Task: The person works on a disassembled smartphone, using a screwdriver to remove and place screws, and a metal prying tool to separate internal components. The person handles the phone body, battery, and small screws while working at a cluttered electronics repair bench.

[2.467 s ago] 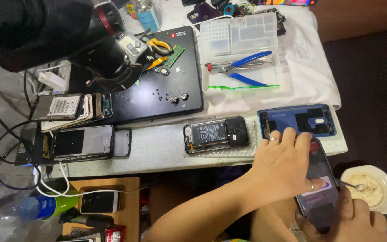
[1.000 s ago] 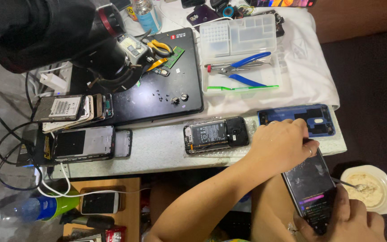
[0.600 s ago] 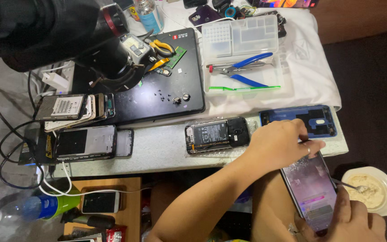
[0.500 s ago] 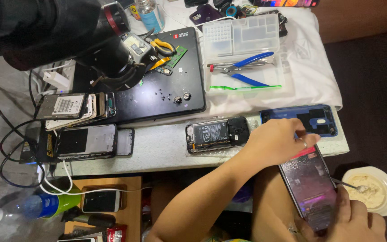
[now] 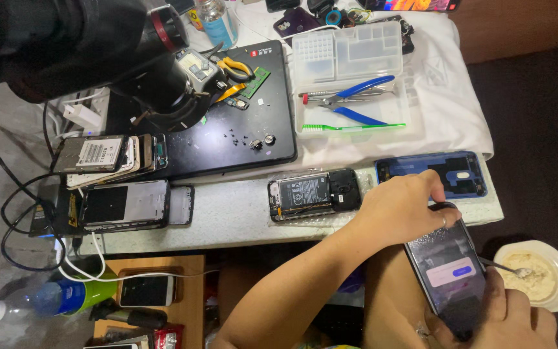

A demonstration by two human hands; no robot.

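Lit smartphone (image 5: 450, 278), held low before the table edge: right hand (image 5: 505, 320) grips its lower end, partly cut off by the frame; left hand (image 5: 402, 210), fingers curled, pinches its top edge, the fingertips' contact hard to make out. Opened phone (image 5: 314, 194) and blue back cover (image 5: 431, 174) lie on the table (image 5: 227, 213). Bowl (image 5: 540, 278) with spoon sits right.
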